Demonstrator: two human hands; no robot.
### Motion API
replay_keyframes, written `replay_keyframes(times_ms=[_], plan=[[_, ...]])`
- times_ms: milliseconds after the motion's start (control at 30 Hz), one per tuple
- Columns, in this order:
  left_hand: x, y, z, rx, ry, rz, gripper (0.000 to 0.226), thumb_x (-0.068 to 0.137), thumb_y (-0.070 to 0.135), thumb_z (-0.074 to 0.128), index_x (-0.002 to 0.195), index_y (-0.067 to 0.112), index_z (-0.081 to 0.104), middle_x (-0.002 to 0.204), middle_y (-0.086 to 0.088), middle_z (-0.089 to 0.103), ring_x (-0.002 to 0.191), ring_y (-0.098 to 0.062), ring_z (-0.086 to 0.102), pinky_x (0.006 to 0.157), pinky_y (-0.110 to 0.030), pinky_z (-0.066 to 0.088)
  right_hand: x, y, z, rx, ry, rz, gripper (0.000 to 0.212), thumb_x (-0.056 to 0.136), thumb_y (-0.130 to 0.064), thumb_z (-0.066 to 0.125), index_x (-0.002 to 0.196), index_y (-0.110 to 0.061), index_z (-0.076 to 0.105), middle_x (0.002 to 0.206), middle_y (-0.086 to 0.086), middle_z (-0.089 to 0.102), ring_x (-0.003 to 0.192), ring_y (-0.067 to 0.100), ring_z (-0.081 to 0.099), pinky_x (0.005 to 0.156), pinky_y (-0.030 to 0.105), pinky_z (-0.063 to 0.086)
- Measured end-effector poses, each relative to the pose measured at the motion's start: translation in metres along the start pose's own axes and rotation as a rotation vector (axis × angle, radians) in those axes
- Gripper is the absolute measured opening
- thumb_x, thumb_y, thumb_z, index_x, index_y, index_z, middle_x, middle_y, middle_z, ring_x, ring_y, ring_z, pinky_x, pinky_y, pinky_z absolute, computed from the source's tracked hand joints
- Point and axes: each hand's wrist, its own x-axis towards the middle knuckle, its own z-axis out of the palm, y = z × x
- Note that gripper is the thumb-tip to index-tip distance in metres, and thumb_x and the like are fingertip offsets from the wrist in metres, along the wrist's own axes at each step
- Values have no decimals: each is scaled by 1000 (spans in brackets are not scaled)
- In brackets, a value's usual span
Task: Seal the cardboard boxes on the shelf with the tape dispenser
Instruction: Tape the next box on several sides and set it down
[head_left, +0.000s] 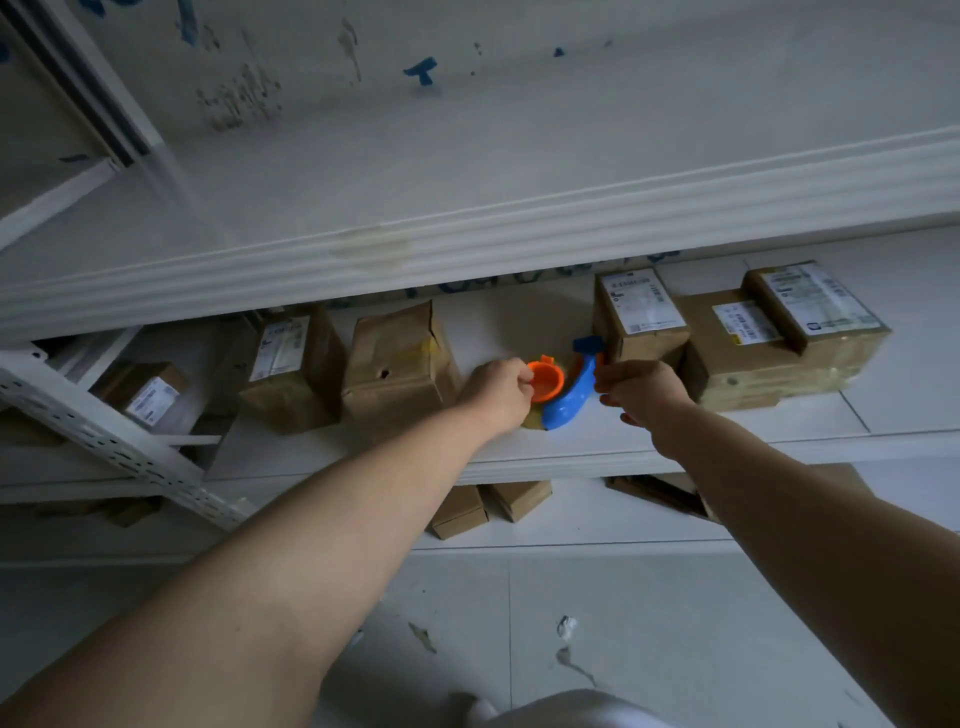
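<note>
Step in hand, as judged: readying the tape dispenser before it is run over a box.

1. The middle shelf (675, 441) carries the work. The cardboard boxes stand along it: a stack of labelled boxes (753, 358) at the right, a single labelled box (641, 317) beside it, a plain dented box (400, 358) left of centre, and further labelled boxes (291, 364) towards the left post.
2. The tape dispenser (571, 389) lies on the shelf in the gap between the plain box and the single labelled box, its blue body curving towards the front edge.
3. The left hand (501, 389) has its fingers curled onto the rim of the orange spool (546, 382).
4. The right hand (641, 387) has its fingers curled at the upper end of the blue body. Whether they hold the handle or a tape end cannot be told.

Recommended practice: steady the spool with one hand and free a short tape end. Then take the handle firmly and lay the tape along a box seam, pressing down evenly. The plain box's flaps appear creased, so flatten them first.

Surface and room: the upper shelf (467, 171) is white, with blue marks and scuffing. A perforated white post (104, 431) supports the shelves at the left. The floor (675, 623) is pale tile with chipped patches. Small boxes (462, 512) sit beneath the middle shelf. Lighting is dim.
</note>
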Motion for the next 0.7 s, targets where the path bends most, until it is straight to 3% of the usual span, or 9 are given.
replay_keyframes(times_ms=[233, 367, 500, 600, 700], plan=[[30, 12, 30, 125, -153, -52, 45, 93, 20, 56, 136, 14, 44, 142, -11, 46, 129, -29, 45, 104, -32, 36, 2, 5, -19, -80, -79, 21, 25, 96, -7, 51, 105, -21, 69, 98, -2, 69, 91, 11, 65, 71, 22, 49], [43, 15, 44, 152, -189, -65, 54, 94, 27, 57, 141, 13, 35, 143, -10, 42, 129, -28, 43, 103, -32, 35, 6, 5, -27, -74, -79, 25, 23, 96, -7, 53, 89, -25, 66, 96, -2, 69, 87, 10, 65, 66, 20, 48], [52, 16, 55, 167, -178, -97, 67, 93, 29, 58, 147, 9, 24, 146, -10, 39, 132, -29, 40, 107, -34, 33, 9, 0, -37, -107, -67, 19, 31, 96, -7, 52, 79, -29, 65, 89, -5, 67, 81, 6, 63, 73, 21, 50], [56, 14, 59, 144, -177, -126, 72, 89, 33, 65, 145, 8, 27, 142, -10, 44, 128, -29, 44, 105, -35, 36, 10, -3, -39, -119, -72, 17, 28, 96, -7, 52, 82, -27, 66, 85, -7, 67, 79, 5, 62, 72, 20, 49], [51, 11, 58, 249, -139, -75, 66, 81, 43, 71, 128, 5, 44, 125, -8, 56, 114, -28, 55, 92, -33, 44, 8, 0, -37, -130, -89, 40, 22, 95, -6, 53, 89, -23, 67, 90, -3, 69, 81, 8, 63, 71, 21, 49]])
